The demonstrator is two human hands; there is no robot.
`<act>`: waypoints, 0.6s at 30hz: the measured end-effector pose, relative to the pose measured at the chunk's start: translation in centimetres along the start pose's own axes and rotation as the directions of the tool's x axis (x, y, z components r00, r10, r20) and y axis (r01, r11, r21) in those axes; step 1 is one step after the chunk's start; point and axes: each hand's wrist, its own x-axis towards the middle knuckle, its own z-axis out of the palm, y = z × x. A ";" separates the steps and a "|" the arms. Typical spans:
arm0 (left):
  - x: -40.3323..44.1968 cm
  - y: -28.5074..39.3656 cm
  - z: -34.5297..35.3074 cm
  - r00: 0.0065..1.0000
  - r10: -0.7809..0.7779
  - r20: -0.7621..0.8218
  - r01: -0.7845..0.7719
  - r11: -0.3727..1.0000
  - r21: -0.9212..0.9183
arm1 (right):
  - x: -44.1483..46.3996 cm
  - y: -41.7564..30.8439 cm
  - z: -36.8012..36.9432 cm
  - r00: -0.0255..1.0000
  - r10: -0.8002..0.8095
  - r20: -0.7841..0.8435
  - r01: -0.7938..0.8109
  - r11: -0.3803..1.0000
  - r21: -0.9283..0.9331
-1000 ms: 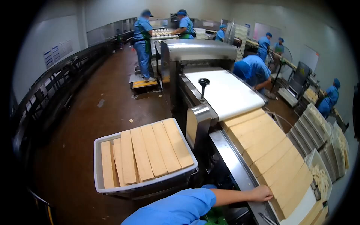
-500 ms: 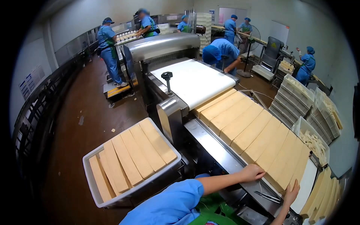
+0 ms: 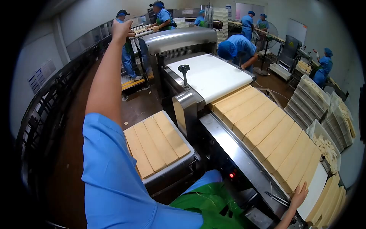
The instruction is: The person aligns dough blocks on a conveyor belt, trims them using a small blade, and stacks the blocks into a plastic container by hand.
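Note:
My left hand (image 3: 122,30) is raised high at the upper left, its fingers loosely curled, with nothing visible in it. Low on the right, my right hand (image 3: 299,196) is open, its fingers lying against the near end of a row of long pale-tan blocks (image 3: 274,141). These blocks sit side by side on a belt that leads up to a machine with a white belt (image 3: 213,76). More such blocks lie in a white crate (image 3: 190,154) left of the machine. A thin metal tool (image 3: 276,198) rests on the steel ledge beside my right hand.
A black knob on a post (image 3: 183,70) rises at the machine's corner. At right stand stacked white crates (image 3: 307,97) and a crate of pale strips (image 3: 328,150). A co-worker (image 3: 238,49) bends beside the machine; others work behind. A red light (image 3: 231,175) glows below the ledge.
My left hand has left the blocks' near side and swung up to the upper left. My right hand stays at the row's end. The view has shifted slightly left.

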 end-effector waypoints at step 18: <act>-59.6 -0.4 17.8 0.228 0.679 0.698 0.020 0.713 -0.701 | -1.5 18.5 -10.8 0.964 -0.149 -0.220 0.021 0.869 -0.495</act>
